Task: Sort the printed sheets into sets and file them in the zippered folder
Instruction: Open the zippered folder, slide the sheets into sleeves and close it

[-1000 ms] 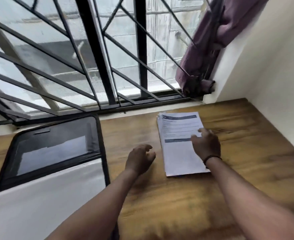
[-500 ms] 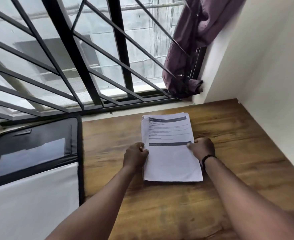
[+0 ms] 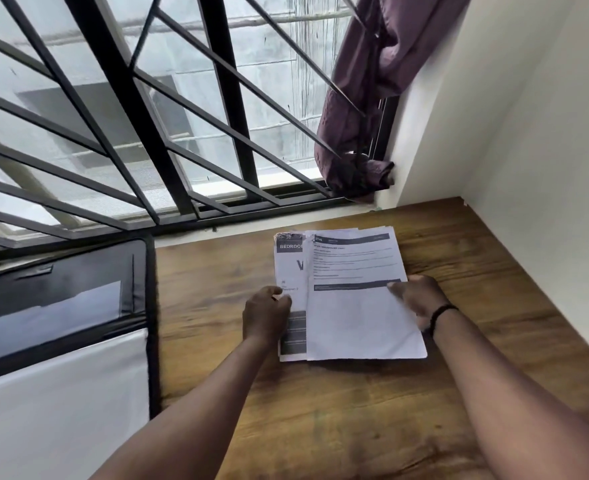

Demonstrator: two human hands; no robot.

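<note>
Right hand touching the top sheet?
Touching. The head view shows the right hand with its fingers lying on the top sheet at its right edge, no gap visible.

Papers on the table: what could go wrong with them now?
1. The top sheet is slid right off the stack; more sheets could drag along and jumble the sets.
2. The right hand pinches that sheet's edge, so it might crease.
3. The folder lies open to the left, apart from the papers; loose sheets carried over could slip onto the table.
</note>
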